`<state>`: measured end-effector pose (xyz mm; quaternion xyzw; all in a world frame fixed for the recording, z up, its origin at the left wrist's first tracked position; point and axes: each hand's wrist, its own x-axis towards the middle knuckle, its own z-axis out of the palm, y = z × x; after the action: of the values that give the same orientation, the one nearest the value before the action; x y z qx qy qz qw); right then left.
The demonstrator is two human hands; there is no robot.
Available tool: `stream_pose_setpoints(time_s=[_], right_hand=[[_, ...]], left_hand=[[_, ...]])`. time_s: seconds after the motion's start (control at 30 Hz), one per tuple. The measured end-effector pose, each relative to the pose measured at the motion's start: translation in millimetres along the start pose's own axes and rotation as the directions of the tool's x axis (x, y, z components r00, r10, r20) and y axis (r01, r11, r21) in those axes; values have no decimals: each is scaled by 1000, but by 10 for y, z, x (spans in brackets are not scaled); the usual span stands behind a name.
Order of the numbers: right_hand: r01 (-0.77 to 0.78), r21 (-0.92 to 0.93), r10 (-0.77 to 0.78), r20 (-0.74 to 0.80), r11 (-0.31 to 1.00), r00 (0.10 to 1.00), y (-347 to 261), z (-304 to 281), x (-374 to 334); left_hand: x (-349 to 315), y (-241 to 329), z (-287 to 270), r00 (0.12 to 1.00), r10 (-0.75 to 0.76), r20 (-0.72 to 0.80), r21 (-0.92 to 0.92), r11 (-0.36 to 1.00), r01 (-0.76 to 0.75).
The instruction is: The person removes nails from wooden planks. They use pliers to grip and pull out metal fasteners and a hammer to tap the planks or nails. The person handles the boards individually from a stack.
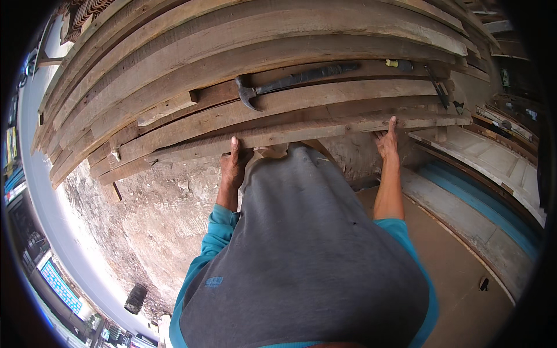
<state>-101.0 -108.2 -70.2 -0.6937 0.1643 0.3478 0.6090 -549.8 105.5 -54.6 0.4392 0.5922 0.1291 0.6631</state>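
Note:
My left hand [233, 168] grips the nearest wooden plank [313, 132] from below, its thumb standing up against the near edge. Further right, my right hand [387, 141] holds the same plank, thumb raised on it and fingers partly hidden underneath. The plank lies along the near side of a stack of long boards [249, 49]. On the boards beyond my hands rests a claw hammer [307, 78] with a dark handle, its head to the left. A short tool with a yellow and dark handle [399, 64] lies to its right, near a dark slender metal tool [436, 87].
White and blue panels [478, 191] lean at the right beside more stacked timber. Rough, dusty ground [145, 226] spreads at the left, with a dark cylindrical object [136, 298] on it. A grey paved strip [58, 191] runs along the far left.

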Motion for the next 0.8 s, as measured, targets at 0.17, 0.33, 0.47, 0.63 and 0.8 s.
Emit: stream_pose_setpoints(time_s=[0.17, 0.33, 0.47, 0.63, 0.8], right_hand=[[75, -961, -616, -109, 266, 780, -450, -43, -52], [576, -773, -709, 247, 267, 660, -961, 543, -301], [860, -499, -619, 709, -102, 338, -1047, 1217, -202], [921, -289, -343, 919, -260, 192, -959, 1766, -116], [947, -202, -281, 951, -250, 129, -1027, 1858, 39]], left_hand=[[-66, 35, 156, 991, 11, -135, -249, 968, -44], [76, -337, 313, 985, -31, -171, -443, 895, -49], [-239, 114, 557, 997, -72, 29, -177, 981, 77], [-397, 628, 719, 990, -80, 116, 235, 971, 51], [-577, 599, 750, 998, -19, -53, 160, 987, 28]])
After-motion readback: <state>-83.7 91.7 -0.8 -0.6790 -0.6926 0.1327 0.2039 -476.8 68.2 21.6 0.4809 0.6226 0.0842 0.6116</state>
